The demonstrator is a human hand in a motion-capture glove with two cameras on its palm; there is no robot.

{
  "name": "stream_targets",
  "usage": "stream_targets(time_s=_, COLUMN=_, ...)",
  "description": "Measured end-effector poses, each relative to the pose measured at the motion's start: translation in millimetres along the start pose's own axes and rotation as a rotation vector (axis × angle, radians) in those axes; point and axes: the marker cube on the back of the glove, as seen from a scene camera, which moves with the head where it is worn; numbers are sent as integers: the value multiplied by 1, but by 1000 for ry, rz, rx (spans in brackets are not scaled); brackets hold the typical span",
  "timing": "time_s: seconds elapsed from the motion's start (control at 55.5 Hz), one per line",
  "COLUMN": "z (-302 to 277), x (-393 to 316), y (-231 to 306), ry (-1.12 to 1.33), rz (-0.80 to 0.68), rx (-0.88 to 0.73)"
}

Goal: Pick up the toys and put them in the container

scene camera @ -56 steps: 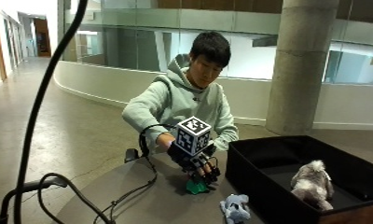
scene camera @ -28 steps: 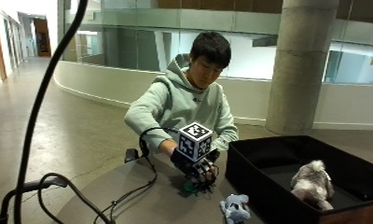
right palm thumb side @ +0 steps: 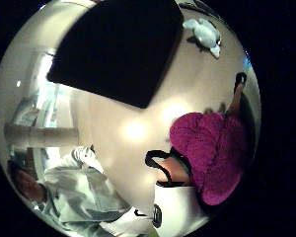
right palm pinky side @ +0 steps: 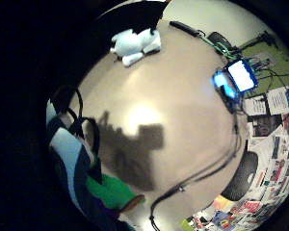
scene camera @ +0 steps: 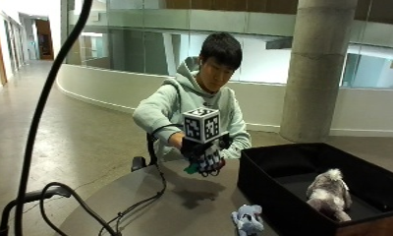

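Toy in hand: your gloved right hand point(scene camera: 203, 156) is lifted clear of the round surface point(scene camera: 151, 206), its fingers curled around a small soft toy point(scene camera: 192, 168). From outside only a green edge of that toy peeks out below the glove. The palm views show more: a magenta plush part point(right palm thumb side: 212, 153) fills the space beside the thumb, and a green part point(right palm pinky side: 111, 190) sits against the little-finger side, so the toy lies nestled into the palm. The hand's shadow point(scene camera: 193, 194) falls on the surface below, which confirms the toy is off it.

To the side of your hand stands the black container point(scene camera: 268, 196), open at the top, its near wall close to the raised hand. A grey-white plush animal point(scene camera: 328, 191) already sits inside on the floor of the box. A pale blue plush toy point(scene camera: 247, 220) lies on the surface just outside the container's near wall, waiting its turn.

Your bare hand is mostly hidden behind the gloved one, so its state cannot be told.

Judging from this, the lift is done and the carry over the container wall comes next; the toy must clear that wall before you let go.
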Motion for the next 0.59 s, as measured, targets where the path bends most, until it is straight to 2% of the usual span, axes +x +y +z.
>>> stream_targets(time_s=0.324, z=-136, x=-67, y=-57, ry=61, rz=-79, rx=161)
stream_targets(time_s=0.468, z=-164, x=-100, y=-96, ry=116, rz=-167, rx=257)
stream_targets(time_s=0.594, z=-166, x=-153, y=-117, ry=68, rz=-187, rx=276)
